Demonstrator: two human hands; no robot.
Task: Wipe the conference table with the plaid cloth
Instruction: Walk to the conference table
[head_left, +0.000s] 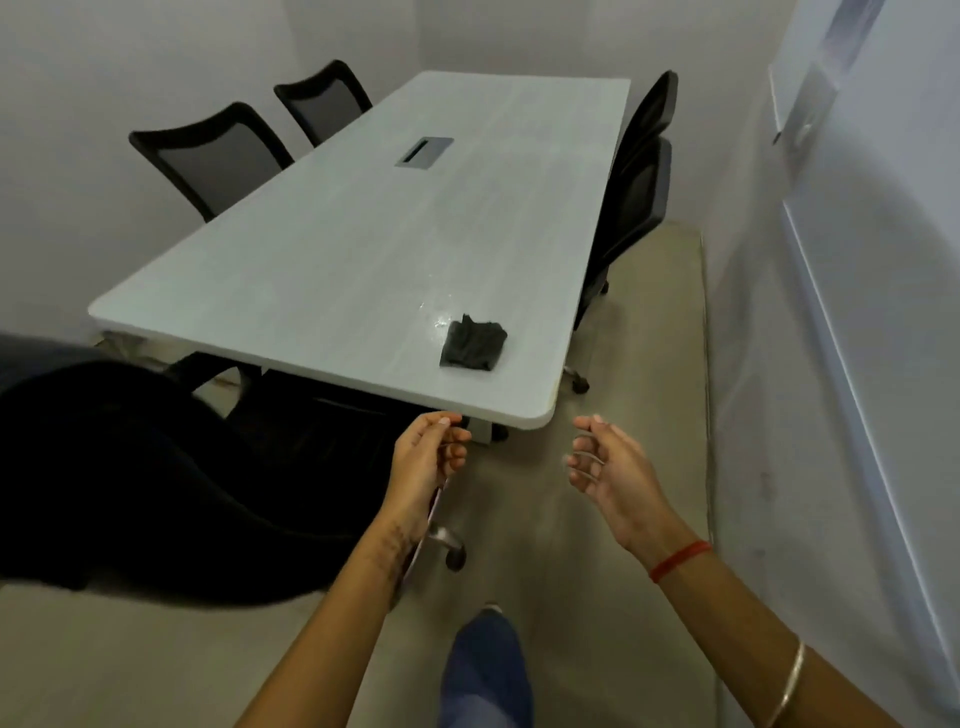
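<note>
Fingers (584, 460) of the right hand (610, 467) are loosely curled and spread apart, holding nothing; a red thread band (679, 560) circles that wrist and a metal bangle (787, 686) sits on the forearm. Left hand (423, 457) has its fingers bent toward the thumb, and whether they grip anything cannot be told. Both hands hover just short of the conference table (322, 249), a pale, wood-grained rectangle with rounded corners. One dark, crumpled plaid cloth (472, 345) lies near its right near corner, touching a wet, glossy patch (439, 314). One grey cable hatch (423, 151) sits mid-table. Two black mesh chairs (218, 156) stand on the left, two (639, 192) on the right.
</note>
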